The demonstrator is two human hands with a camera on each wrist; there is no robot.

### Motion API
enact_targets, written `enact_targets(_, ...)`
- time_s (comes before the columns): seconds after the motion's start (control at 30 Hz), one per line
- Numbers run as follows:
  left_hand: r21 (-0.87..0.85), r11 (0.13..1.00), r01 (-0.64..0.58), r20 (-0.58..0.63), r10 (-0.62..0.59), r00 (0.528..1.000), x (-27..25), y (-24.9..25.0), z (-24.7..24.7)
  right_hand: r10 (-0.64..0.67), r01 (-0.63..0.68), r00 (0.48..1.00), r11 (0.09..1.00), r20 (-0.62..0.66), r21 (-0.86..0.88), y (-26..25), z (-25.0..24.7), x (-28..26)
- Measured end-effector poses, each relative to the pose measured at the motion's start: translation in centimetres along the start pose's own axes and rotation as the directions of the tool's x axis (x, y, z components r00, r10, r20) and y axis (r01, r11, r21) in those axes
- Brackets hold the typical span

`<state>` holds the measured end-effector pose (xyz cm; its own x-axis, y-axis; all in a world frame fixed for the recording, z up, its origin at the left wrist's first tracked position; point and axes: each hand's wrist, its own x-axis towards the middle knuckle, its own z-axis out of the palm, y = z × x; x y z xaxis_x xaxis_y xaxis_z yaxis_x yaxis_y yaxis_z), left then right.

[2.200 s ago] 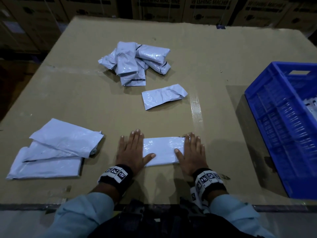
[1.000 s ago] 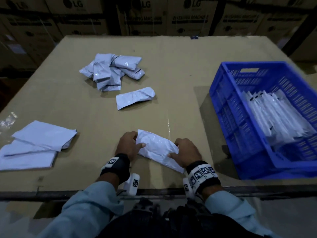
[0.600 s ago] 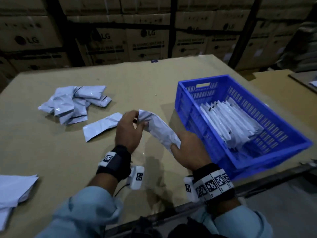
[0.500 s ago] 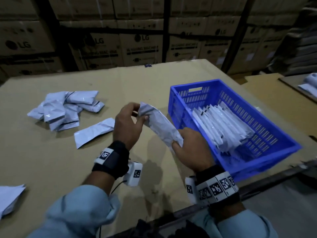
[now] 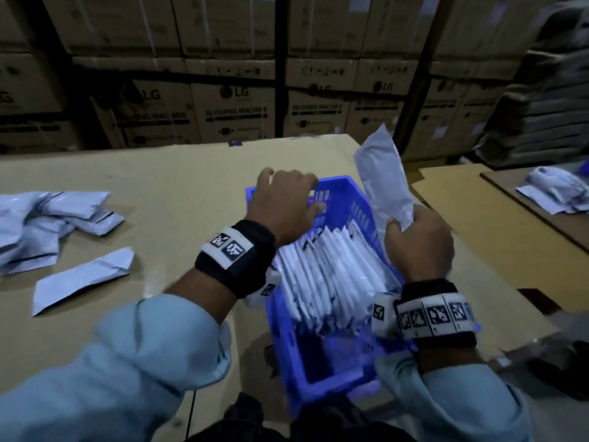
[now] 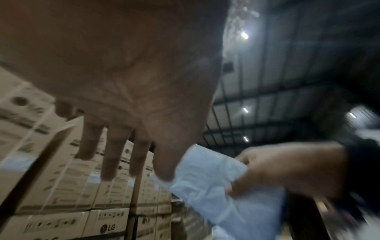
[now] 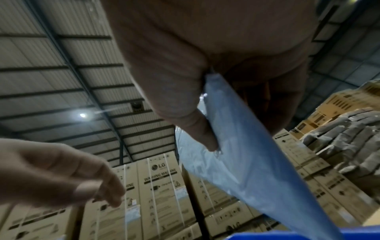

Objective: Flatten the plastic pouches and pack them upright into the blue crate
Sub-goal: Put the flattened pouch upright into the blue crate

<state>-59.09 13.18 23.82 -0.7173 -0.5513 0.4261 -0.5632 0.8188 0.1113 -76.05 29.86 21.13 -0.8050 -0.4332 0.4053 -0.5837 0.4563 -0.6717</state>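
Behind everything stand stacks of cardboard boxes (image 5: 229, 100) printed with LG and WASHING MACHINE. In front of them lies the wide brown worktop (image 5: 178, 173), covered with cardboard. On its right part sits the blue crate (image 5: 347, 193), and inside it a row of flattened white pouches (image 5: 331, 275) stands on edge, leaning one on another. At the left side of the worktop there is a loose pile of pouches (image 5: 47, 224) not yet flattened, and just near it one single pouch (image 5: 83, 279) lies flat alone. Far at the right, on another board, some more white packets (image 5: 554, 189) are seen, blurred.

The right hand (image 5: 417, 247) is above the right wall of the crate and it grips the lower end of one pouch (image 5: 382, 180) between thumb and curled fingers; this held pouch points up and away from the person, over the crate's far right corner. The left hand (image 5: 283, 202) is over the far end of the crate with fingers spread and loose, holding nothing; whether it touches the packed row I cannot tell
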Motion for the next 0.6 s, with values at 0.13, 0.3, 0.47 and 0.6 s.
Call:
enact_targets(0.13, 0.4, 0.888, -0.227, 0.323, 0.096, 0.942, 3.5, 3.8, 5.5, 0.002, -0.002, 1.0, 1.0, 0.015, 0.022, 3.8, 2.0, 5.4)
enact_targets(0.3, 0.371, 0.853, -0.366, 0.487, 0.157, 0.859, 4.0, 7.6, 13.3, 0.011, -0.006, 0.994, 0.999, -0.105, 0.044, 5.8, 4.6, 7.5)
enact_targets(0.47, 0.208, 0.859, -0.468, 0.558, 0.289, 0.778, 3.0, 9.6, 18.6, -0.03, 0.051, 0.983, 0.992, -0.18, 0.114, 7.6, 6.1, 7.4)
enact_targets(0.6, 0.186, 0.817, -0.546, 0.648, 0.316, 0.693, 2.0, 9.2, 21.8, -0.099, 0.12, 0.979, 0.986, -0.177, 0.117, 7.9, 6.5, 7.4)
